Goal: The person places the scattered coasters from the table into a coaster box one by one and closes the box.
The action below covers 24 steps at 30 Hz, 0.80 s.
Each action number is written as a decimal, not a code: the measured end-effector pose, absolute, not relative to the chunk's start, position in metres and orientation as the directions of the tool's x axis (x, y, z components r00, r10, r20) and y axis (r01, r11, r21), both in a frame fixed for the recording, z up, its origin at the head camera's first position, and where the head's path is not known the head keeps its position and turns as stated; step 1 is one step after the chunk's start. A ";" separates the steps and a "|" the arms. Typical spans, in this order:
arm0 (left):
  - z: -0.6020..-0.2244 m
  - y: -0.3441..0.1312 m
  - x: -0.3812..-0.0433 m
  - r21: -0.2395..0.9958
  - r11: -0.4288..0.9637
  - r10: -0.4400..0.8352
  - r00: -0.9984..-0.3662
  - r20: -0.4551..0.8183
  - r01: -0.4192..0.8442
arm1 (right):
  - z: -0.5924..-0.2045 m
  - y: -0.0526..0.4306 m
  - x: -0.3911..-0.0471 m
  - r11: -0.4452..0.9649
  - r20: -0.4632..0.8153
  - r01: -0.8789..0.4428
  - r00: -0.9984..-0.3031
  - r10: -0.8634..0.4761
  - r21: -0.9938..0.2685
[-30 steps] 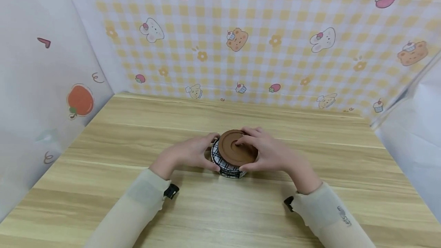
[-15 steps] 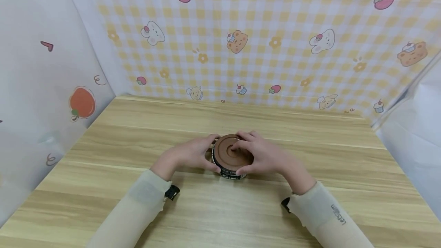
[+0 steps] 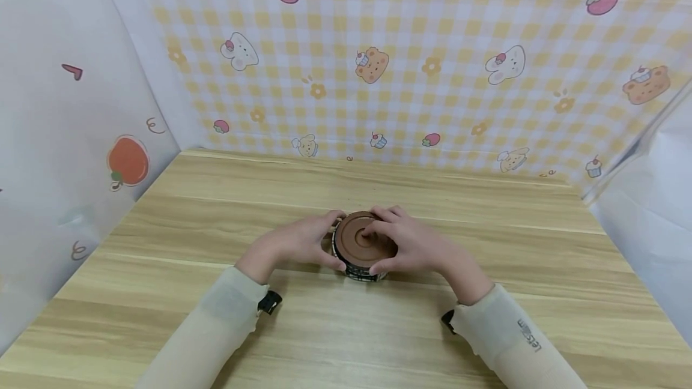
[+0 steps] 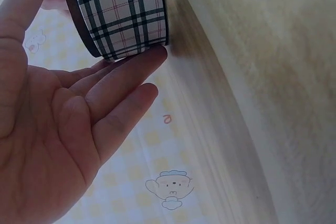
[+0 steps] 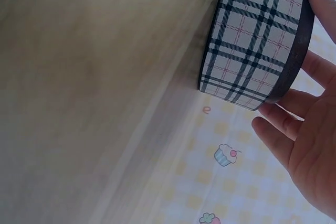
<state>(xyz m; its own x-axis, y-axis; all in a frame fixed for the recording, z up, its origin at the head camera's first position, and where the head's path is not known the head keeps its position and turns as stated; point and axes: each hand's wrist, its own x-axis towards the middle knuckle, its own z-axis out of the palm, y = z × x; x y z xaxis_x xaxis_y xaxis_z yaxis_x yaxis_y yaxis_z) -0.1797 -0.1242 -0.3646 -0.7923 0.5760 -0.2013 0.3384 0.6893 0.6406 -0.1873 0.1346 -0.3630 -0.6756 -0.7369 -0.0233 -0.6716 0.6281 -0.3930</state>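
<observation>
A round box with white, black and red plaid sides stands upright at the middle of the table. Its flat brown lid, marked with ring grooves, sits level on top, and the dark lid rim meets the plaid wall. My left hand grips the box from the left, thumb at the near side and fingers round the far side. From the right, my right hand holds the lid by its edge between thumb and fingers, with the index finger bent onto the lid's middle.
The wooden table runs back to a yellow checked cloth backdrop with cartoon prints. White printed sheeting closes off the left side, and more white cloth hangs at the right.
The right hand has brought the lid left and down, from tilted and off-centre to level on the box. Over the last half second hardly anything differs. The left hand stays in place.
</observation>
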 end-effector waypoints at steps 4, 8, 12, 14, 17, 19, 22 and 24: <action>-0.365 -0.125 -0.180 0.642 0.686 0.578 -0.792 -0.197 0.342 | -0.364 0.134 -0.187 0.636 -0.042 -0.657 -0.681 -0.731 -0.406; -0.364 -0.125 -0.179 0.644 0.690 0.572 -0.794 -0.205 0.330 | -0.364 0.131 -0.188 0.644 -0.070 -0.641 -0.684 -0.726 -0.419; -0.364 -0.126 -0.178 0.649 0.689 0.567 -0.797 -0.207 0.322 | -0.363 0.130 -0.187 0.633 -0.066 -0.646 -0.676 -0.734 -0.427; -0.365 -0.127 -0.178 0.652 0.686 0.569 -0.797 -0.202 0.324 | -0.363 0.130 -0.187 0.626 -0.058 -0.651 -0.672 -0.738 -0.430; -0.365 -0.127 -0.178 0.651 0.685 0.569 -0.798 -0.199 0.327 | -0.364 0.130 -0.187 0.624 -0.056 -0.652 -0.670 -0.740 -0.430; -0.366 -0.127 -0.178 0.648 0.688 0.570 -0.797 -0.200 0.328 | -0.365 0.130 -0.187 0.623 -0.054 -0.656 -0.669 -0.741 -0.426; -0.365 -0.127 -0.178 0.644 0.691 0.571 -0.794 -0.208 0.327 | -0.365 0.132 -0.186 0.612 -0.038 -0.669 -0.661 -0.749 -0.422; -0.363 -0.127 -0.177 0.639 0.693 0.577 -0.788 -0.214 0.333 | -0.365 0.135 -0.186 0.602 -0.026 -0.677 -0.655 -0.755 -0.424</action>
